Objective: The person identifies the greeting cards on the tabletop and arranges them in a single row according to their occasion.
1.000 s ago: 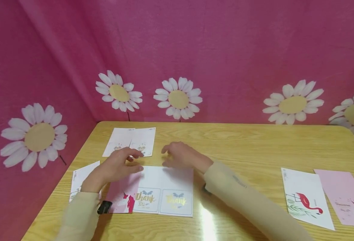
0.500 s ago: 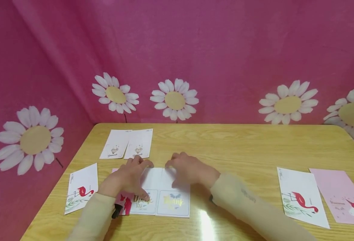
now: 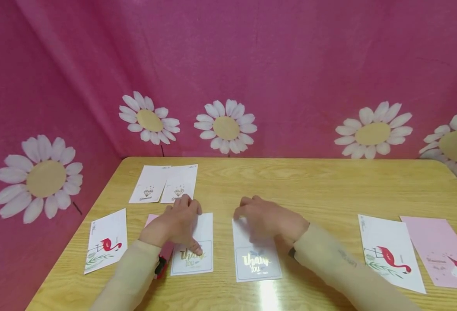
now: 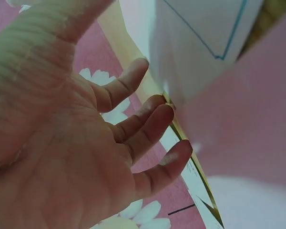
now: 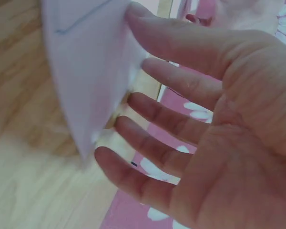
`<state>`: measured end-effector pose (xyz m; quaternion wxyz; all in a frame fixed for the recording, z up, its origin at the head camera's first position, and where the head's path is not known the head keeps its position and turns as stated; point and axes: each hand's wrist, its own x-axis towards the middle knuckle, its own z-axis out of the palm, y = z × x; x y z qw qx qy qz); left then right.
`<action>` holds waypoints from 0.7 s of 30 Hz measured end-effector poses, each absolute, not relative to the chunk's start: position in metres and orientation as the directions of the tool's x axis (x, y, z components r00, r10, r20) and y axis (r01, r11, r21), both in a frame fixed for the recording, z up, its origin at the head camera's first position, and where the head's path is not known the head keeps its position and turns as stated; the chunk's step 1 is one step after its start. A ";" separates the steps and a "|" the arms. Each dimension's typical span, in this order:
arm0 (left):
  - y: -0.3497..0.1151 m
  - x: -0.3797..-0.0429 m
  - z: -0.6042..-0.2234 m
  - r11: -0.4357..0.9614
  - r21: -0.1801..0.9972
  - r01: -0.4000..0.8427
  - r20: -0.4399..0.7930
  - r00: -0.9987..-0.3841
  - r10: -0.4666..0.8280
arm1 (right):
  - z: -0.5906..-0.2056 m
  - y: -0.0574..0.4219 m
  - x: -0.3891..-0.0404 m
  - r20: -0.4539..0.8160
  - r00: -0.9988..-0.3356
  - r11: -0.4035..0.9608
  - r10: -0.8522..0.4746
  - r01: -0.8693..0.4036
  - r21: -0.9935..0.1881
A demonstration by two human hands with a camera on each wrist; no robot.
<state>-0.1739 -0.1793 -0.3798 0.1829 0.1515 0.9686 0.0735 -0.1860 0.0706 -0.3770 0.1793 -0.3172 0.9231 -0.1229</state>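
Two white cards with gold "Thank You" lettering lie side by side, a gap of table between them. My left hand rests over the left thank-you card, its thumb on the lettering and its fingers by the top edge. Partly covered by that hand and sleeve is a pink card. At the right thank-you card, my right hand holds the upper part. The right wrist view shows the thumb on this card and the bent fingers along its edge.
Two diamond cards lie at the back left of the wooden table. A flamingo card is at the left. Another flamingo card and a pink unicorn card lie at the right. A pink daisy-print cloth hangs behind.
The right thank-you card has moved right with my right hand, opening a gap between the two. My left hand, earlier raised farther left, has come down over the left thank-you card.
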 end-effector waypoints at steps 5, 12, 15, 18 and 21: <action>-0.174 -0.181 -0.382 0.949 0.137 0.283 -0.349 -0.883 0.313 | -0.375 0.073 -0.187 -0.249 -0.727 0.757 -0.640 -0.542 -0.365; -0.169 -0.184 -0.382 0.952 0.141 0.271 -0.371 -0.878 0.304 | -0.381 0.058 -0.191 -0.149 -0.733 0.697 -0.663 -0.533 -0.479; -0.168 -0.184 -0.384 0.940 0.170 0.295 -0.319 -0.886 0.336 | -0.385 0.053 -0.192 -0.122 -0.740 0.678 -0.661 -0.519 -0.520; -0.166 -0.185 -0.387 0.929 0.178 0.325 -0.258 -0.895 0.363 | -0.387 0.049 -0.195 -0.107 -0.750 0.659 -0.653 -0.493 -0.569; -0.165 -0.184 -0.386 0.924 0.177 0.340 -0.220 -0.901 0.374 | -0.390 0.046 -0.200 -0.081 -0.753 0.623 -0.653 -0.474 -0.622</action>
